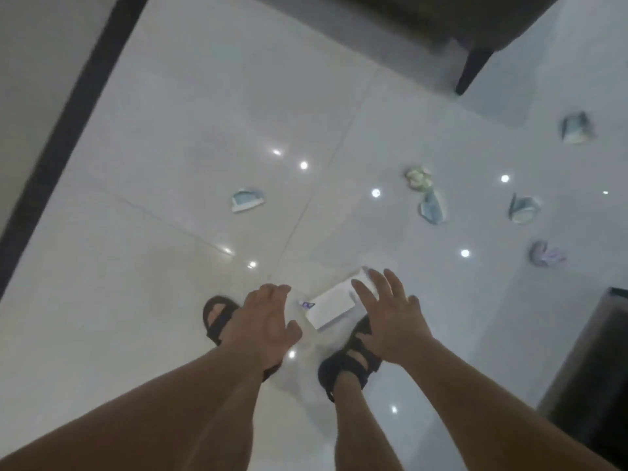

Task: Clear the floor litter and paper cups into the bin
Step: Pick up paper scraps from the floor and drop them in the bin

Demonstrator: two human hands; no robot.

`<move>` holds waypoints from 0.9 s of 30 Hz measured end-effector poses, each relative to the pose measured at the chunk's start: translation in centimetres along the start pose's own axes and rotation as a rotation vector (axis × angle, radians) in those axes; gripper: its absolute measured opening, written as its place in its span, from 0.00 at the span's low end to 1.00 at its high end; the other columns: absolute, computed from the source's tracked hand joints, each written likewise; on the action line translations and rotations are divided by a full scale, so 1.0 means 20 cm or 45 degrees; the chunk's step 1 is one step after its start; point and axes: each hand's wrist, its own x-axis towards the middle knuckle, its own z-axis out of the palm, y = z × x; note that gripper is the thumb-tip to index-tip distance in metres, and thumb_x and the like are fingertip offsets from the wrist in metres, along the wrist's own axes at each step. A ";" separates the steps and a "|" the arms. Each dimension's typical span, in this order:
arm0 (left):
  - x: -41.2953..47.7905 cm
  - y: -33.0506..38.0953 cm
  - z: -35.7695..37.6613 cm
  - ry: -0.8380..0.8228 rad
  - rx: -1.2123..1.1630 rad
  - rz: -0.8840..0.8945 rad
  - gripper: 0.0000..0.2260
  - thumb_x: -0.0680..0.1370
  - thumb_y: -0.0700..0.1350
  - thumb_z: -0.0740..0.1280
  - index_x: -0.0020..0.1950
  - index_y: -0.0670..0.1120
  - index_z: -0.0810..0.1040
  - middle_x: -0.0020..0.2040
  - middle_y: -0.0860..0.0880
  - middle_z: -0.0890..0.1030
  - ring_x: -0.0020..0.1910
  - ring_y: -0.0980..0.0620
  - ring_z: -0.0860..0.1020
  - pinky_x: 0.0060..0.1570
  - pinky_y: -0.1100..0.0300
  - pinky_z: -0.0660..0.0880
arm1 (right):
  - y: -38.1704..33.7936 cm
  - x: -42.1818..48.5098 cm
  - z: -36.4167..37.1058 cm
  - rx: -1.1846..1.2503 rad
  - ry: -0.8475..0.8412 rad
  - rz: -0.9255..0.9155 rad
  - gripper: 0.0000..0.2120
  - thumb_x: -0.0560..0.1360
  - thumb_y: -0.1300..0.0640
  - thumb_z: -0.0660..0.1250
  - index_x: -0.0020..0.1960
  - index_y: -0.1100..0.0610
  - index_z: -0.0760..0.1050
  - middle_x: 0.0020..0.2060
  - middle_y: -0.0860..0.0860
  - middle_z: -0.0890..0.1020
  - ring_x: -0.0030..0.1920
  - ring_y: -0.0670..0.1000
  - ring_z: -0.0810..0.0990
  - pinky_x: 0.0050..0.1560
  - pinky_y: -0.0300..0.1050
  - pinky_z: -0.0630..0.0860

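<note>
A white flat paper piece lies on the glossy floor between my sandalled feet. My left hand hangs above the floor just left of it, fingers relaxed and empty. My right hand spreads its straight fingers over the paper's right end; whether they touch it is unclear. Crushed blue-and-white paper cups lie scattered: one at centre left, one with a crumpled greenish wad beside it, another further right, one at far right. A purple-white scrap lies at right.
A dark sofa or cabinet on a black leg stands at the top. A dark shiny bin-like box stands at the right edge. A black skirting strip runs along the left wall. A small printed scrap lies by the paper.
</note>
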 end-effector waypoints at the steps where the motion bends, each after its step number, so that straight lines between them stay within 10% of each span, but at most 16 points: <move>1: 0.12 -0.04 0.09 -0.021 0.031 0.020 0.28 0.76 0.55 0.61 0.74 0.53 0.58 0.72 0.52 0.63 0.68 0.51 0.64 0.58 0.53 0.64 | 0.02 0.12 0.10 -0.033 -0.017 -0.019 0.43 0.76 0.47 0.65 0.78 0.48 0.37 0.77 0.51 0.37 0.77 0.58 0.36 0.71 0.59 0.62; 14: 0.78 -0.41 0.99 -0.007 -0.185 0.093 0.32 0.72 0.56 0.69 0.72 0.50 0.61 0.70 0.50 0.67 0.67 0.49 0.66 0.60 0.54 0.67 | 0.10 0.90 0.90 -0.282 0.031 -0.109 0.44 0.71 0.42 0.69 0.77 0.43 0.46 0.76 0.54 0.50 0.76 0.62 0.45 0.69 0.69 0.57; 23: 0.66 -0.44 0.77 0.179 0.144 0.272 0.47 0.65 0.66 0.70 0.74 0.52 0.47 0.74 0.49 0.57 0.73 0.45 0.57 0.67 0.44 0.62 | -0.18 0.84 0.53 -0.166 0.072 -0.154 0.43 0.67 0.38 0.69 0.74 0.42 0.50 0.73 0.49 0.59 0.73 0.59 0.55 0.67 0.58 0.66; 27: 0.61 -0.51 0.49 0.276 0.227 0.186 0.46 0.68 0.63 0.69 0.74 0.50 0.43 0.69 0.47 0.65 0.63 0.45 0.69 0.60 0.47 0.67 | -0.42 0.83 0.20 -0.221 0.154 -0.288 0.45 0.66 0.35 0.69 0.75 0.42 0.50 0.71 0.49 0.61 0.72 0.58 0.57 0.65 0.56 0.68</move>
